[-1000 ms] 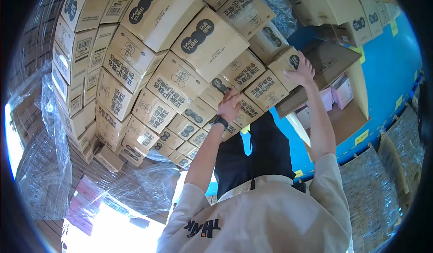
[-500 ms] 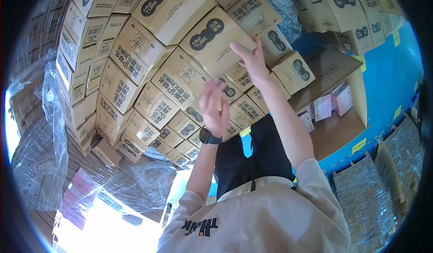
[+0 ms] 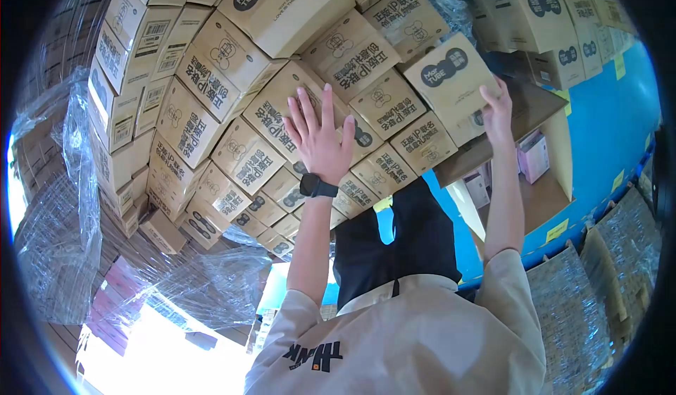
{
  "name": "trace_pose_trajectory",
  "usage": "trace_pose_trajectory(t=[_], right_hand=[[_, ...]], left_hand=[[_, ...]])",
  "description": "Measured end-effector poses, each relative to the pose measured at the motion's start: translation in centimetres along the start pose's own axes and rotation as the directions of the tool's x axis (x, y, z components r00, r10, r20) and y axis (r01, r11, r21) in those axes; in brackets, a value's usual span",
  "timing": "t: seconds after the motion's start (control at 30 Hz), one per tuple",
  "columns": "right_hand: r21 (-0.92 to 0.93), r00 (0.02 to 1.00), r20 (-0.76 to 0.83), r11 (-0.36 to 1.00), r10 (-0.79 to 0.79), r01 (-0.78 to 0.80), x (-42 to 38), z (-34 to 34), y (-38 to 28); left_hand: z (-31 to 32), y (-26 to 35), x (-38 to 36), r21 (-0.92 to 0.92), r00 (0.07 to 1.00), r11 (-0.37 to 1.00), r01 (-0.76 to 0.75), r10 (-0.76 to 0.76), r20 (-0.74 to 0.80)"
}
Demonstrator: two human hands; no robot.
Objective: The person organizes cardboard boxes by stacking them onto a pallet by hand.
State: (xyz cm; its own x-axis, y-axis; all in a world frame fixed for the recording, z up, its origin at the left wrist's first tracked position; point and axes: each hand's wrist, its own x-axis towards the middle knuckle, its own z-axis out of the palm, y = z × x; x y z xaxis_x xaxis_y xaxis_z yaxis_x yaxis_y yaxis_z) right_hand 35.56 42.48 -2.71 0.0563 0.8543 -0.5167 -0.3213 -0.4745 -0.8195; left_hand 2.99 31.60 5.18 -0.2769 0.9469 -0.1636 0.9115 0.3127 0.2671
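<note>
Carton (image 3: 440, 82): held at the outer right end of the stack, its dark printed patch facing up; whether its base is borne by the smaller box (image 3: 470, 129) below cannot be told.
Right hand (image 3: 498, 108): closed on the carton's right edge, thumb on the near face; the other fingers are partly hidden.
Left hand (image 3: 322, 141): spread, palm down, over a printed carton (image 3: 271, 106); firm contact cannot be confirmed.
Handling: with one edge gripped, tipping seems likely; the opposite side is best supported by the free hand, and the carton held level and clear of its neighbours' corners.
Stack (image 3: 246, 155): built of cartons in stepped rows; pressure should be spread over a broad face so that no row is shifted.
Open box (image 3: 541, 203): seen just beyond the right forearm, with pink packs (image 3: 534, 157) inside.
Surroundings: blue surface (image 3: 609, 110) marked with yellow labels (image 3: 557, 230); clear plastic wrap (image 3: 451, 4) bunched behind the stack.
</note>
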Motion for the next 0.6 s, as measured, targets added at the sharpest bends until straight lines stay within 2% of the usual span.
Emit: trace_pose_trajectory(t=[0.1,0.2,0.3,0.4,0.5,0.6], right_hand=[[-0.373,0.997,0.070,0.926,-0.028,0.052,3.6,-2.3,1.0],[-0.120,0.988,0.004,0.981,0.153,-0.152,5.4,-3.1,1.3],[0.053,0.982,-0.019,0.981,0.190,-0.189,5.8,-3.8,2.1],[0.245,0.978,-0.007,0.948,0.209,-0.201,6.3,-5.9,4.3],[0.401,0.989,0.061,0.903,0.138,-0.151,6.3,-7.2,5.2],[0.500,0.994,-0.019,0.862,0.105,-0.081,6.2,-8.1,4.8]], left_hand=[[0.1,-0.1,0.0,0.008,1.000,1.000,-0.008,0.008,-0.011],[0.1,-0.1,0.0,0.006,1.000,1.000,-0.005,0.005,-0.010],[0.2,-0.2,-0.2,0.006,1.000,1.000,-0.007,0.007,-0.008],[0.1,-0.2,0.0,0.009,1.000,1.000,-0.005,0.006,-0.004],[0.1,-0.2,-0.1,0.014,1.000,1.000,-0.001,0.001,0.002],[0.2,-0.2,-0.1,0.025,1.000,1.000,-0.002,0.002,-0.007]])
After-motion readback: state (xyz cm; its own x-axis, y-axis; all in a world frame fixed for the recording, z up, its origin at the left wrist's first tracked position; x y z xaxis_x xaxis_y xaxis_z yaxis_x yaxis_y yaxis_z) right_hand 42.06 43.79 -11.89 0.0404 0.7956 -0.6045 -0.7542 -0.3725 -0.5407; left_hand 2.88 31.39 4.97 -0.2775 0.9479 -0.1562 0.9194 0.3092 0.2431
